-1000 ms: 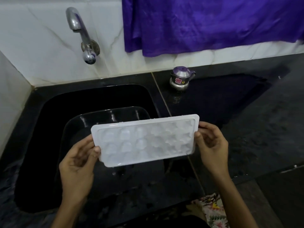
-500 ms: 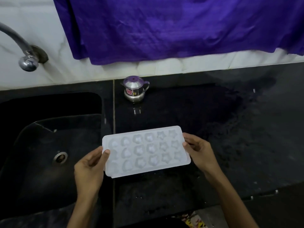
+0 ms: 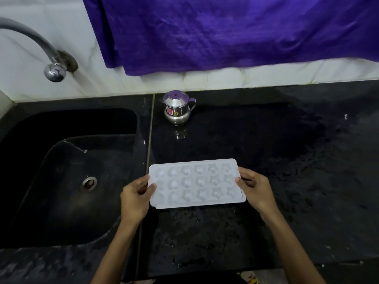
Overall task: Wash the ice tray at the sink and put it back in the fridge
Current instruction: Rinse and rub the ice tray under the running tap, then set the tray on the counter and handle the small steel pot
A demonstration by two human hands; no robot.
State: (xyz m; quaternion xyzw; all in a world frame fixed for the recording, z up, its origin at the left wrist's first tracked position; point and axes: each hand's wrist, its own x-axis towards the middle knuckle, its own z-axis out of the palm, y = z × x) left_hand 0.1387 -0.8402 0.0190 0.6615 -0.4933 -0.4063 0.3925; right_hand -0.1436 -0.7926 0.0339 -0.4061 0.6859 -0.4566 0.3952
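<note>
The white plastic ice tray [image 3: 195,183], a flat rectangle with three rows of star- and flower-shaped moulds, was held level and cavities up, over the black speckled stone bench [image 3: 287,191] just right of the sink. It seemed to be kept flat and low so that it could be carried or set down without tipping; whether it touched the bench I could not tell.

The left hand [image 3: 136,196] clamped the tray's left short edge, thumb on top of the rim and fingers curled beneath. The right hand [image 3: 254,189] clamped the opposite short edge in the same way, thumb on the rim, fingers below. The two hands were apart by the tray's length, and both forearms reached forward from the bottom of the view, angled slightly inward. Holding it by both ends probably kept the thin plastic from flexing.

To the left lay the black basin of the sink [image 3: 32,181], with a metal drain [image 3: 89,182] in its floor. Farther back on the bench stood a small steel pot with a purple lid [image 3: 177,107], well apart from the tray. Beyond it a curved chrome tap [image 3: 41,52] came out of the white marble wall [image 3: 24,87], and a purple cloth [image 3: 225,31] hung down over that wall.
</note>
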